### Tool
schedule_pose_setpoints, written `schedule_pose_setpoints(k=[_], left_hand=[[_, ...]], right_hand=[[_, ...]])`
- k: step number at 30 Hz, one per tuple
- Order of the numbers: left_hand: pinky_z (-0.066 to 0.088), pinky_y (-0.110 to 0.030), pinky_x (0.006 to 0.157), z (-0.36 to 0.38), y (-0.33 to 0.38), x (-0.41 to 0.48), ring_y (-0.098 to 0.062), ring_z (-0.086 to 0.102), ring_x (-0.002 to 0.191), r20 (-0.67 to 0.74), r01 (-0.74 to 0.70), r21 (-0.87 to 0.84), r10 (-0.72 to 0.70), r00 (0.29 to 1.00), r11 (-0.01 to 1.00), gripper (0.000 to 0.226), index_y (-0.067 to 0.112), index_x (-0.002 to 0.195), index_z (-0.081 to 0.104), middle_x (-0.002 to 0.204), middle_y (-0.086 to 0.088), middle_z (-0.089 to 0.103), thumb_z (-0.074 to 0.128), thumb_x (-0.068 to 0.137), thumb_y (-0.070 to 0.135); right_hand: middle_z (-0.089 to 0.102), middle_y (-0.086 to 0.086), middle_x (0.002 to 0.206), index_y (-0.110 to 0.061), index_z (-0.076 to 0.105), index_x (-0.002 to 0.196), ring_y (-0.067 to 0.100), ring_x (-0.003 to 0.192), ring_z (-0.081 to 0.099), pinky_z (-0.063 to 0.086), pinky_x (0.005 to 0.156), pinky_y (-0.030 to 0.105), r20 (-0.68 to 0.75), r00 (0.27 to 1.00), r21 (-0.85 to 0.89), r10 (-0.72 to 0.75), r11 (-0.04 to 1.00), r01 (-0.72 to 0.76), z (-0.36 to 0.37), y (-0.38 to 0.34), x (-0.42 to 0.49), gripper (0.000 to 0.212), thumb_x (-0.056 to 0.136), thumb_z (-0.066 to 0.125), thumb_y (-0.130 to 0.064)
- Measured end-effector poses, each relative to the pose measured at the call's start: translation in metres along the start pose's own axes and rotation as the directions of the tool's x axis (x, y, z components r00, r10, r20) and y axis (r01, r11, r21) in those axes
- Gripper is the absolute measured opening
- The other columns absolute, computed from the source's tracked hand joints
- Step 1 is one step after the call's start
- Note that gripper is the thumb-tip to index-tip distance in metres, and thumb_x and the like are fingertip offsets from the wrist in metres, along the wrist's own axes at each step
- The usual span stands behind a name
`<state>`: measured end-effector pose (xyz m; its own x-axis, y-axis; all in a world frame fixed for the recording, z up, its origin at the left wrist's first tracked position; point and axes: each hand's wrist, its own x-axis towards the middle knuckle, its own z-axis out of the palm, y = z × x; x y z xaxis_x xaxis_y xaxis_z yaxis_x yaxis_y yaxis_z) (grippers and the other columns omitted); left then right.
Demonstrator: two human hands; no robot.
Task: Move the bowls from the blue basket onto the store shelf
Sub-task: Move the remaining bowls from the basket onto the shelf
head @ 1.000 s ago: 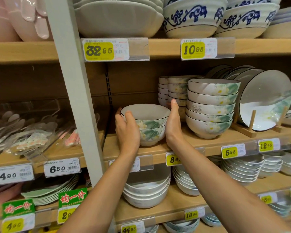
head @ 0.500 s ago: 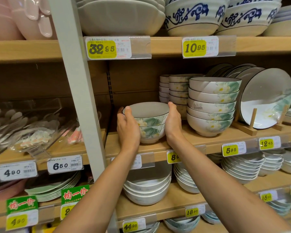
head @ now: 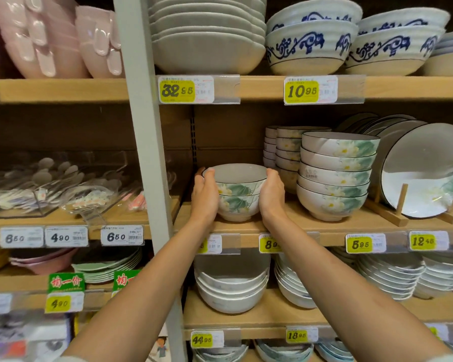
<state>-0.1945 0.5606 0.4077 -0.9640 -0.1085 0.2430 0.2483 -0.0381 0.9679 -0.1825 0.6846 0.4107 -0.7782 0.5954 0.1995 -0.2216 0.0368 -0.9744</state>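
Note:
Two stacked white bowls with green leaf and yellow flower print [head: 237,194] stand on the middle wooden shelf [head: 285,226], just right of the grey upright. My left hand [head: 205,195] cups the stack's left side, thumb over the top rim. My right hand [head: 271,194] cups its right side. The stack's foot rests on the shelf board. The blue basket is out of sight.
A taller stack of matching bowls [head: 335,176] stands close to the right, with smaller stacks [head: 285,152] behind and plates on a wooden rack [head: 424,168] beyond. The grey shelf post [head: 147,158] is at the left. Price tags line the shelf edges.
Both hands have slid the two stacked bowls slightly deeper onto the shelf, and my fingers have curled closer round the bowls' sides. The camera has drifted left.

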Motion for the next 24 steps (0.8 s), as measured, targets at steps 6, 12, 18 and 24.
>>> schedule_pose_setpoints(k=[6,12,18,24], left_hand=[[0.036,-0.043,0.108,-0.004,0.018,-0.01,-0.021,0.05,0.123,-0.024,0.065,0.189,-0.062,0.998,0.98,0.062,0.017,0.139,0.044,0.134,-0.004,0.054,0.025,0.096,0.057],[0.028,-0.045,0.116,-0.024,0.028,-0.048,-0.017,0.04,0.136,-0.093,0.061,0.152,-0.048,0.995,0.987,0.056,0.025,0.145,0.039,0.149,0.003,0.044,0.027,0.099,0.054],[0.048,-0.034,0.092,-0.074,0.044,-0.136,-0.018,0.066,0.102,-0.102,0.017,0.0,-0.017,0.995,1.0,0.047,0.019,0.111,0.064,0.11,-0.003,0.071,0.024,0.104,0.042],[0.05,-0.03,0.076,-0.131,0.023,-0.215,-0.024,0.066,0.081,-0.227,0.093,0.019,-0.086,0.97,0.996,0.057,0.0,0.109,0.062,0.094,-0.013,0.07,0.018,0.105,0.034]], right_hand=[[0.059,0.009,0.128,-0.014,0.058,0.125,0.017,0.103,0.047,0.031,0.088,0.031,0.079,0.997,-0.104,-0.002,0.995,0.01,-0.009,-0.004,-0.001,0.046,0.1,0.027,-0.037],[0.041,0.006,0.151,-0.02,0.038,0.148,0.024,0.139,0.036,0.025,0.117,0.041,0.166,0.986,-0.125,-0.014,0.991,0.035,-0.029,-0.008,-0.017,0.056,0.101,0.026,-0.049],[0.045,-0.008,0.144,-0.024,0.042,0.143,-0.002,0.125,0.042,0.029,0.09,-0.001,0.141,0.974,0.134,-0.175,0.979,0.157,-0.055,-0.003,-0.085,0.045,0.098,0.045,-0.023],[0.062,-0.016,0.107,-0.016,0.061,0.116,-0.023,0.088,0.053,0.036,0.072,-0.004,0.294,0.94,0.257,-0.174,0.962,0.097,-0.056,0.036,-0.178,0.029,0.093,0.048,-0.004]])
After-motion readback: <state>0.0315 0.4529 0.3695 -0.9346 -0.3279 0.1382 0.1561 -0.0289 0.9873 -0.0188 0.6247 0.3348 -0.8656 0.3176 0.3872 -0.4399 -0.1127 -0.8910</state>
